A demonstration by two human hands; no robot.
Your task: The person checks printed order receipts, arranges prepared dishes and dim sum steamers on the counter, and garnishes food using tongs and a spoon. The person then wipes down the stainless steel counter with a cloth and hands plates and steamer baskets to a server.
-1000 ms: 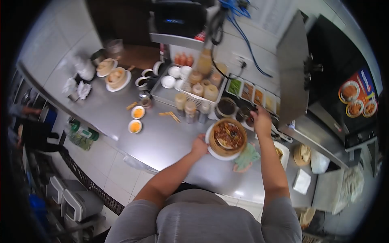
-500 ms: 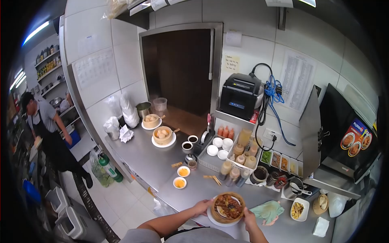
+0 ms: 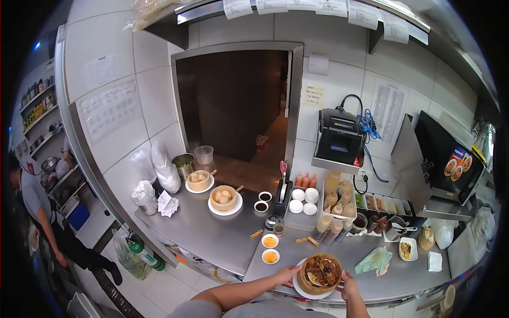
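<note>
A round bamboo steamer basket (image 3: 319, 274) sits on a white plate (image 3: 297, 289) at the counter's front edge. Inside it is dark reddish-brown, saucy food with a pale piece among it. My left hand (image 3: 286, 275) grips the plate's left rim, thumb on top. On the other side, my right hand (image 3: 348, 286) is closed against the basket and plate; its fingertips are partly hidden. A crumpled green cloth (image 3: 373, 261) lies just right of my right hand. Two small white cups of orange-yellow sauce (image 3: 270, 257) stand to the left, beyond my left hand.
Two plated steamers of dumplings (image 3: 224, 196) stand near the pass window (image 3: 228, 100). Squeeze bottles (image 3: 333, 232), white dishes (image 3: 309, 209) and topping trays (image 3: 379, 203) line the back. A white bowl (image 3: 407, 249) is at right. A co-worker (image 3: 40, 206) stands far left.
The head view has tilted up and turned, shifting the counter items rightward. Both hands stay on the plated steamer. The co-worker now appears nearer the left edge of the view.
</note>
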